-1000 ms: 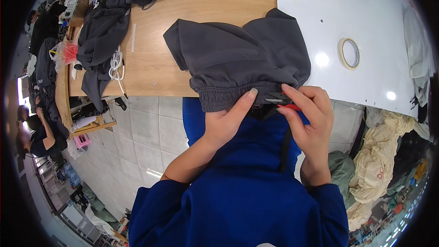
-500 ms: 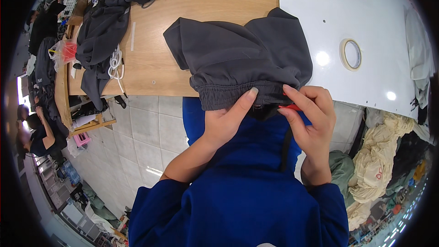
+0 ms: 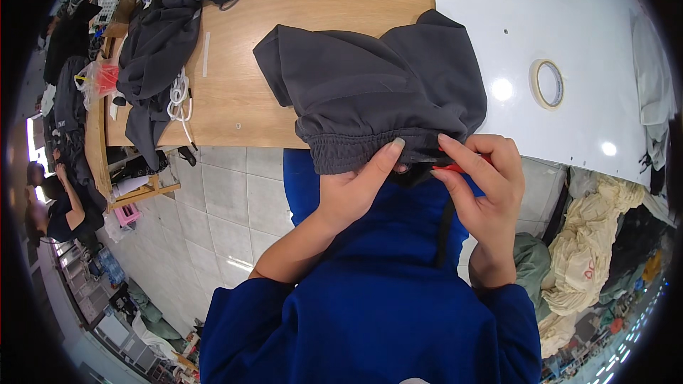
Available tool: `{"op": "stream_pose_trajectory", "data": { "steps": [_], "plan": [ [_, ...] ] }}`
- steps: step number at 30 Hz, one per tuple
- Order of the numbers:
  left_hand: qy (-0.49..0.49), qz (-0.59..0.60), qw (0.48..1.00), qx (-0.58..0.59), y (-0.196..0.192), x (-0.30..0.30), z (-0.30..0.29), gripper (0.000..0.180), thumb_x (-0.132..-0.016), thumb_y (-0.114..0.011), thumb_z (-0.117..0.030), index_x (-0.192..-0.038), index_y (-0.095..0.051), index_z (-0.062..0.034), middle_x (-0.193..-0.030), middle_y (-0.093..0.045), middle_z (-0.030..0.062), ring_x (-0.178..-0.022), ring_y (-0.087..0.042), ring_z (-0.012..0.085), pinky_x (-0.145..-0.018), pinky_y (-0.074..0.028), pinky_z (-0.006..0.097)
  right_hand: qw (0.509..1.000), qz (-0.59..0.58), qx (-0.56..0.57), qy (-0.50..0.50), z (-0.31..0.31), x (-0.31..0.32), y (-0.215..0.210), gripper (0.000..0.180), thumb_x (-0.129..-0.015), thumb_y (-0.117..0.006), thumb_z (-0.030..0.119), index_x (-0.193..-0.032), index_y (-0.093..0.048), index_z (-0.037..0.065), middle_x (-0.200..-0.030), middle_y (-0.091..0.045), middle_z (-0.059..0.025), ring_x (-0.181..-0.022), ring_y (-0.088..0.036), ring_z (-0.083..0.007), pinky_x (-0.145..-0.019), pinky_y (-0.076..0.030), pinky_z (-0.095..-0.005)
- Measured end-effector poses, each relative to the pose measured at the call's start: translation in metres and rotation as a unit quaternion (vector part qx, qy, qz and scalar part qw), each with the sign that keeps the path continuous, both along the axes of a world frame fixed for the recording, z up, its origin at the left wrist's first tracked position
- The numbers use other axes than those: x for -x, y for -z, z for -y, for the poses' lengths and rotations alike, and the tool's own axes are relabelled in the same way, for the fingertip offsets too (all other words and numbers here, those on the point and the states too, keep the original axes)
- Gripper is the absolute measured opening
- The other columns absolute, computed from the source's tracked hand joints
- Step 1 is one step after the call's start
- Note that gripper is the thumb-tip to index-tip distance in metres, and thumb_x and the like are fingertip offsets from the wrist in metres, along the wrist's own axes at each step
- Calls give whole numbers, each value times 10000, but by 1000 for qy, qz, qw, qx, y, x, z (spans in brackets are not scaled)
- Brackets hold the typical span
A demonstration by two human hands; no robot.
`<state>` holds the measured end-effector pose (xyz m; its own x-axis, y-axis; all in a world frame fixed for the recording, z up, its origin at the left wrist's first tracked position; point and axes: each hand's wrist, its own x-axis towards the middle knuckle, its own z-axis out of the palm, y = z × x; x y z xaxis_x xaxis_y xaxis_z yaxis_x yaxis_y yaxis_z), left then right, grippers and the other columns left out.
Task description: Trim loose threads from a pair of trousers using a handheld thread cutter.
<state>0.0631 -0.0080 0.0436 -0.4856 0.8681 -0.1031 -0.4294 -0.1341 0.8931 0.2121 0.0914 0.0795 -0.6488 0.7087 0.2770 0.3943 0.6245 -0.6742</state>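
Observation:
Dark grey trousers with a gathered elastic waistband lie over the near table edge, the waistband toward me. My left hand grips the waistband, thumb on top and fingers hidden beneath the cloth. In my right hand is a small red-handled tool, pinched between thumb and fingers. Its thin tip points left at the waistband, close to my left thumb; whether it touches the cloth I cannot tell. The tool's exact kind is partly hidden by my fingers.
A roll of masking tape lies on the white tabletop at right. More dark garments and a white cord are on the wooden table's left. Cream cloth is heaped at lower right. Another person is far left.
The red-handled tool has shifted slightly, and its thin tip now shows beside the waistband. Both hands stay nearly in place; the trousers have hardly moved.

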Motion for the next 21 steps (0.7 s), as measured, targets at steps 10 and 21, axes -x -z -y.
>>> {"op": "stream_pose_trajectory", "data": {
  "steps": [10,21],
  "plan": [
    [-10,25,1000,-1,-3,-2,-2,192,-894,-570,1,-1082,-573,42,-967,-634,94,-775,-612,131,-664,-523,240,996,-84,17,-27,3,4,10,331,-624,-762,107,-951,-717,133,-802,-539,1,-698,-452,-170,-629,-363,-277],
    [-3,42,999,1,-3,-3,0,177,-902,-558,-1,-1071,-574,49,-984,-629,104,-798,-615,136,-680,-531,251,991,-77,105,-1,9,-5,17,348,-623,-764,90,-964,-700,110,-820,-550,-30,-729,-491,-180,-654,-371,-282]
  ]
}}
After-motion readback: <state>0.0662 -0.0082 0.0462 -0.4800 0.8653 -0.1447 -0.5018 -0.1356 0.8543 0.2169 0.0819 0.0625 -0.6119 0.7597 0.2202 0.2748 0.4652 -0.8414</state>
